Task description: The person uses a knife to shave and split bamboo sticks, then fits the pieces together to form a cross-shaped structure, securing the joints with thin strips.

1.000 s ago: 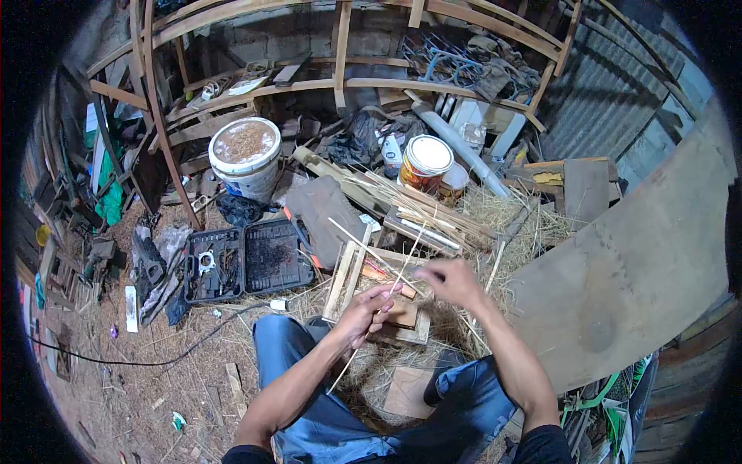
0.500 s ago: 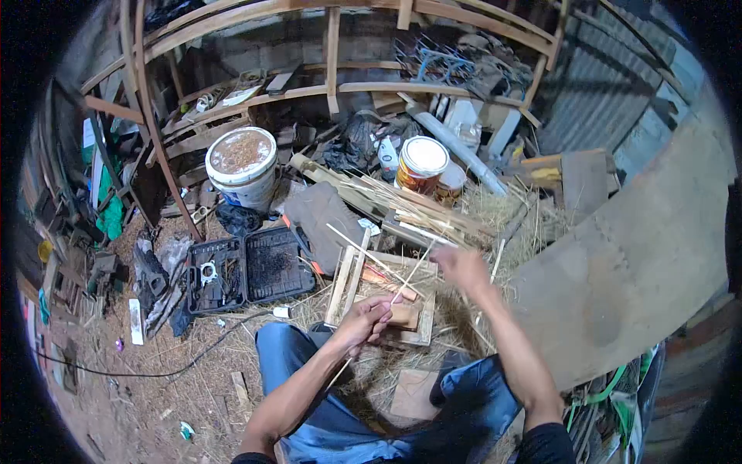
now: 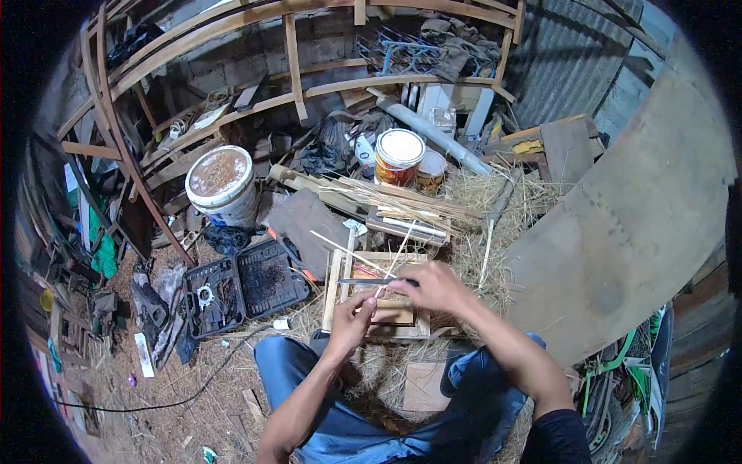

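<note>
I sit on the ground with blue jeans in view. My left hand pinches several thin bamboo slivers that fan upward from its fingers. My right hand is closed around a handle, and a narrow grey blade points left from it, across the slivers just above my left hand. Both hands hover over a small wooden frame lying on straw.
A bundle of bamboo strips lies beyond the frame, next to a paint can. A white bucket of sawdust and an open black tool case sit left. A large curved board leans at the right. A cable crosses the floor.
My right hand came back from the upper right to meet the left hand, now holding a blade against the slivers. The view shifted, so everything sits further left.
</note>
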Tool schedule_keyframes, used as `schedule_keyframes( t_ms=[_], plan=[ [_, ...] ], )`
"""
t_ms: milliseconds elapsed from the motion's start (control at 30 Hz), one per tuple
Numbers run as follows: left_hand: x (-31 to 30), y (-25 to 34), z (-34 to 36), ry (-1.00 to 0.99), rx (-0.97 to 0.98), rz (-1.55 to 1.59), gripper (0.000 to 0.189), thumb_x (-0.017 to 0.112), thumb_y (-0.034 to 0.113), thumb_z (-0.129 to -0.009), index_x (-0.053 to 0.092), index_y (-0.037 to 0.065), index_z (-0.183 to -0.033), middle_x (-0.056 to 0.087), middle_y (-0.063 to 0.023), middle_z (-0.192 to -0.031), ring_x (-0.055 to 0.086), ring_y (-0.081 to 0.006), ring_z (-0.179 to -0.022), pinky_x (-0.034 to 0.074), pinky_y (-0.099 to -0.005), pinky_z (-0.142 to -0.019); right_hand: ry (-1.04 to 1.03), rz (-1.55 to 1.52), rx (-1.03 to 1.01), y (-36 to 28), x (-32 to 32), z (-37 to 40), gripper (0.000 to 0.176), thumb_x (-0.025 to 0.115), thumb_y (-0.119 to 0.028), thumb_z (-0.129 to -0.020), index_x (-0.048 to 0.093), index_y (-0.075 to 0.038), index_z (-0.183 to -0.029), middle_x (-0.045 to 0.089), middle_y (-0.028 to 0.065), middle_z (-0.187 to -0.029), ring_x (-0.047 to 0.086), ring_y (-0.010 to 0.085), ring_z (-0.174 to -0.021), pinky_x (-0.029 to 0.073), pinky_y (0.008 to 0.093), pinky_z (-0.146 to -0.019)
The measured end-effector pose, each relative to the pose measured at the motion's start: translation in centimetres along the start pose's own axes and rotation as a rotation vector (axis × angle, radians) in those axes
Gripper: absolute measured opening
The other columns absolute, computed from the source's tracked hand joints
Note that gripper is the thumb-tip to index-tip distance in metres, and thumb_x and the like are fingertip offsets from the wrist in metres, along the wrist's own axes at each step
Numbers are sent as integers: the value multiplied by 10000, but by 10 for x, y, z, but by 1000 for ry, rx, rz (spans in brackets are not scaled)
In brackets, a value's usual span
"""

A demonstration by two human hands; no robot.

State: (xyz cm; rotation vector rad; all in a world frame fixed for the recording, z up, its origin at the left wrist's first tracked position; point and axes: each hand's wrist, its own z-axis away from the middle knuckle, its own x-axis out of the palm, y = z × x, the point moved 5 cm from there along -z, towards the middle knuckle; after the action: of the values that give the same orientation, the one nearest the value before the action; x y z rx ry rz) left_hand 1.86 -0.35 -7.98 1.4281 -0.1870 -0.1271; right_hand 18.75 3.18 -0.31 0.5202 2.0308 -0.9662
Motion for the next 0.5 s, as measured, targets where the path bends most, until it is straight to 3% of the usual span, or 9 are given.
schedule_keyframes(
  t_ms=[67, 133, 200, 267, 333, 400, 433, 500],
  plan=[
    [-1, 5, 1, 0, -31, 41, 277, 529, 182, -925, 606, 0, -1120, 508, 31, -686, 404, -24, -550, 313, -189, -478, -13, 28, -18, 11, -7, -6, 275, 611, -331, -847, 695, -74, -797, 606, 109, -576, 566, 256, -458, 469, 342, -447],
    [-4, 13, -1, -10, -110, 70, 272, 529, 194, -927, 619, 8, -1103, 495, 40, -678, 384, -27, -543, 292, -187, -473, 10, 95, -5, 18, -20, -12, 279, 602, -339, -853, 702, -85, -795, 608, 113, -571, 561, 246, -441, 452, 339, -427],
    [-3, 8, 2, -27, -56, 61, 264, 524, 209, -931, 632, 26, -1088, 483, 43, -678, 361, -28, -527, 275, -189, -460, -167, 252, 441, 48, -32, -10, 224, 570, -312, -875, 721, -147, -884, 661, 104, -658, 609, 211, -512, 506, 354, -526],
    [-3, 6, 9, -55, -39, -72, 260, 530, 215, -929, 635, 37, -1086, 479, 43, -684, 369, -30, -551, 288, -195, -478, 167, 226, 512, 103, -50, 6, 243, 550, -297, -889, 709, -115, -912, 647, 145, -649, 607, 254, -515, 497, 387, -532],
    [-7, 2, 12, -45, -65, -62, 259, 532, 209, -925, 634, 35, -1089, 491, 39, -696, 393, -41, -574, 314, -203, -505, 231, 335, 632, 130, -77, 24, 273, 549, -301, -890, 687, -66, -907, 622, 196, -641, 600, 318, -530, 490, 417, -547],
    [-13, -3, 11, -17, -111, -31, 258, 538, 195, -918, 630, 30, -1094, 516, 30, -721, 442, -64, -620, 366, -220, -557, 254, 273, 658, 119, -76, 28, 285, 549, -305, -890, 677, -51, -897, 613, 208, -641, 602, 339, -556, 488, 421, -558],
    [-12, -5, 5, 53, 70, -29, 258, 567, 214, -909, 628, 27, -1075, 506, 42, -662, 365, -19, -457, 262, -191, -401, 271, 216, 685, 113, -78, 32, 298, 549, -310, -890, 667, -37, -887, 604, 220, -641, 604, 361, -582, 487, 425, -569],
    [-12, -4, 0, 120, 137, -164, 262, 566, 207, -908, 626, 10, -1070, 538, 28, -682, 408, -39, -481, 313, -206, -432, 233, 116, 570, 78, -64, 19, 315, 552, -318, -887, 655, -22, -855, 611, 220, -673, 618, 366, -628, 488, 416, -592]
  ],
)
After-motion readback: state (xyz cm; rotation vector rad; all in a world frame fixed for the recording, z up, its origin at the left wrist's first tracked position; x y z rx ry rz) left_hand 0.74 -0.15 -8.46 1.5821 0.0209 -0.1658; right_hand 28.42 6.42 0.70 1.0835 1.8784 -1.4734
